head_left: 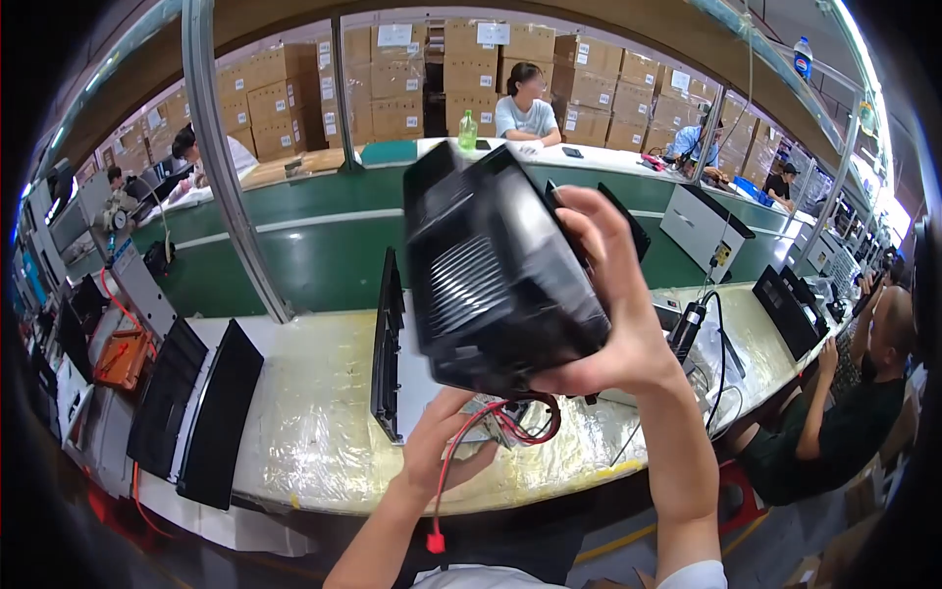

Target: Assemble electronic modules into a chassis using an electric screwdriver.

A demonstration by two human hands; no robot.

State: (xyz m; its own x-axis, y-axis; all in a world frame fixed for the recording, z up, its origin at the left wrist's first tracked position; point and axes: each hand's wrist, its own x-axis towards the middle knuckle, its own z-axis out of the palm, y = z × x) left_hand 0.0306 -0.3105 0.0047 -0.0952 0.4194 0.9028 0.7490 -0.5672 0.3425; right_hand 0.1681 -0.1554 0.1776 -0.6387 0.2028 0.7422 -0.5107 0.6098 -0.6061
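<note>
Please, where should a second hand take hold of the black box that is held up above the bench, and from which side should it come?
Probably the lower left edge of the black box, coming from below. The right hand already wraps the right side, its fingers over the top. The left hand sits underneath, beside the red wires that hang from the box's bottom. The ribbed vent face looks a poorer hold than the solid edges.

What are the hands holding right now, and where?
A black vented box: right hand grips its right side, left hand supports it underneath by the red wires.
</note>
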